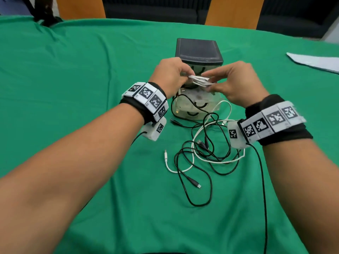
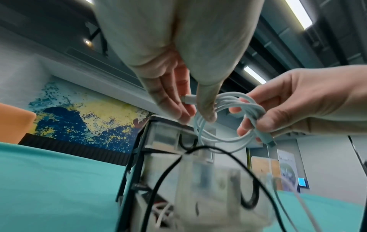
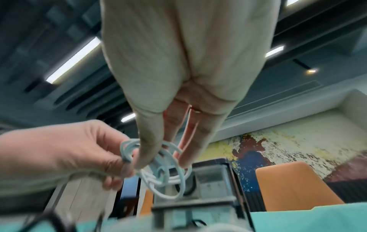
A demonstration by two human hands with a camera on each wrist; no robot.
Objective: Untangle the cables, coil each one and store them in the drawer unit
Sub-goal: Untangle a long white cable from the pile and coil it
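Coil: I hold a smooth white round-section cable coil above the drawer unit's open drawer.
Left hand: my fingers pinch its left side.
Right hand: my fingers curl round its right side.
Unit: small translucent plastic drawer unit with black top.
Surface: wrinkled green cloth table; tangled black and white cables near me.
Room: orange chairs, painted mural.

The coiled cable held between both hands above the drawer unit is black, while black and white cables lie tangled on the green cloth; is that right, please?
Not quite: the coiled cable is white, not black, as the head view shows. Both the left hand and right hand do hold it above the drawer unit, and black and white tangled cables do lie on the green cloth.
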